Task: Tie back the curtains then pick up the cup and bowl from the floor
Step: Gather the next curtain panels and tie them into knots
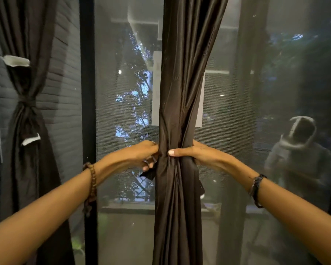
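The right hand [195, 153] has its thumb pressed across the front of the gathered dark curtain [177, 104] and its fingers wrapped out of sight behind, seemingly cinching the folds into one tight rope. The left hand [144, 155] closes against the bundle's other side, fingers curled on a dark tie strap [148, 174], probably to pass it round. Against the window's left frame, a second curtain [26, 119] already hangs tied; neither cup nor bowl is in view.
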